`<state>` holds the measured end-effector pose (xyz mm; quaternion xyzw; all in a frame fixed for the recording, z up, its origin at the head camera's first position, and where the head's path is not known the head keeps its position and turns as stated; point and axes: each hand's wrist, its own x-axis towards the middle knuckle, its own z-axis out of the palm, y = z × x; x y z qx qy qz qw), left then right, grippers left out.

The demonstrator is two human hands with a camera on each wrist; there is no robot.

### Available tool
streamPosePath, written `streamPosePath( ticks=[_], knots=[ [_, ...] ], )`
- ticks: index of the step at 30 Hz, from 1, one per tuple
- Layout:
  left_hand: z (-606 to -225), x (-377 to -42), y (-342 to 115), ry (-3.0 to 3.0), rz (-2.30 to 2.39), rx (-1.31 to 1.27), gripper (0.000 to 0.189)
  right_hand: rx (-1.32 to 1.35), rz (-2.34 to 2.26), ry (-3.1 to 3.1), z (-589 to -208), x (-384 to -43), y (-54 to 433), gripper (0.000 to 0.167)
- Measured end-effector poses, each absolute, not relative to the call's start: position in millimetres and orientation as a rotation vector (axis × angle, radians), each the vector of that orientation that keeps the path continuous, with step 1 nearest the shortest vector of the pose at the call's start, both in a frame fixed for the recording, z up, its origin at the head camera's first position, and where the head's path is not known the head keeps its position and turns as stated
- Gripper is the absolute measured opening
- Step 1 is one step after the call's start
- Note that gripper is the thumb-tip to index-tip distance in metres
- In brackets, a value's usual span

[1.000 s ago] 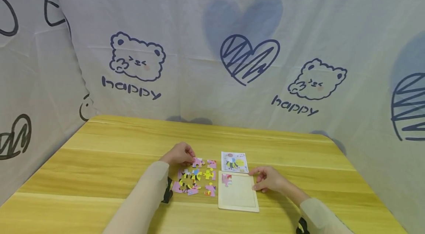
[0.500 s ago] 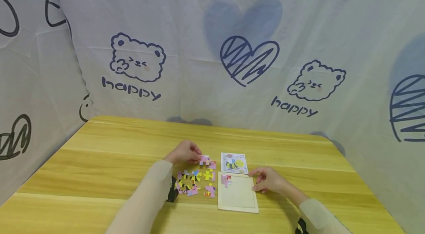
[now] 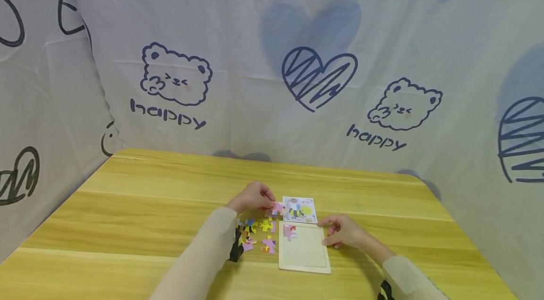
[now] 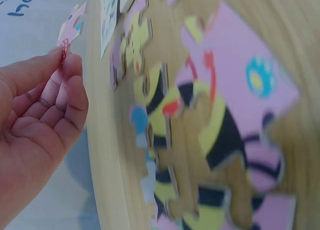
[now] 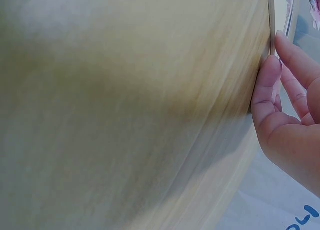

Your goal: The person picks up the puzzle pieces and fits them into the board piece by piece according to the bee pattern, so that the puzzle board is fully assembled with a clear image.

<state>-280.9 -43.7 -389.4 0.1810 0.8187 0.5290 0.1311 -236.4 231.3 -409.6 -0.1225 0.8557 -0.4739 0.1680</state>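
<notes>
a pale cloth (image 3: 242,21) (printed with bears (image 3: 176,75) and hearts (image 3: 319,78)) hangs behind a yellow wood-grained table (image 3: 127,215)

The left hand (image 3: 255,197) is moving rightward toward the picture card (image 3: 300,209), its fingers carrying a pink puzzle piece (image 3: 278,208). That piece, which a second ago was sitting farther left of the card, is passing the loose pieces (image 3: 250,227) and is now appearing right at the card's left edge in the head view. The left sleeve (image 3: 204,243) and black wristband (image 3: 236,247) are shifting closer to the card too, and they are covering more of the loose pieces lying farthest left of it.
</notes>
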Motion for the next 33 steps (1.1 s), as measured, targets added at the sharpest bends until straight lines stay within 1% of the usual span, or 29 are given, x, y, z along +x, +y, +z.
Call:
streamPosePath(
  ticks=[7, 16, 24, 33],
  knots=[
    [-392, -280, -29, 2.305, 1.561, 0.565, 0.004, -0.362, -1.357, 2.425, -409, -236, 232, 0.041],
    [-393, -274, -12, 2.245, 1.569, 0.5, 0.003, -0.361, -1.372, 2.41, -409, -236, 232, 0.042],
    [-393, -270, 2, 2.345, 1.452, 0.496, 0.003, -0.369, -1.375, 2.408, -411, -236, 231, 0.042],
    [-393, -267, 14, 2.358, 1.386, 0.457, 0.007, -0.391, -1.376, 2.412, -411, -236, 232, 0.042]
  ],
)
